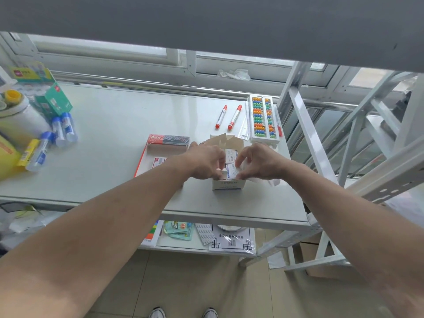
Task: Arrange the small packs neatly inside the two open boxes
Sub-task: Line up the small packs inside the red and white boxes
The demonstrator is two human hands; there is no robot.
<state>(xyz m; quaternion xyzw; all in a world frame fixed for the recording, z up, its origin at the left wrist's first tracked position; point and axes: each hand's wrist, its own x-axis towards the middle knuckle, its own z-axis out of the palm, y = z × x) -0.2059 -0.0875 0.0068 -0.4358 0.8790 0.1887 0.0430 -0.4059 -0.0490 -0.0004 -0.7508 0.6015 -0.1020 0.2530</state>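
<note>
A small white and blue open box (228,184) stands near the table's front edge, its cardboard flaps up at the far side. Small white packs with blue print (231,156) stand inside it. My left hand (206,161) and my right hand (259,160) meet over this box, and the fingertips of both pinch one small pack (232,172) at its top. To the left lies a red open box (149,157), partly hidden by my left forearm, with a white pack (158,161) inside.
Two red-capped markers (229,117) and a colourful abacus (263,119) lie behind the boxes. Glue bottles (62,128), a green carton (54,99) and a white jar (18,115) crowd the table's left end. A metal rack frame (321,143) rises at right.
</note>
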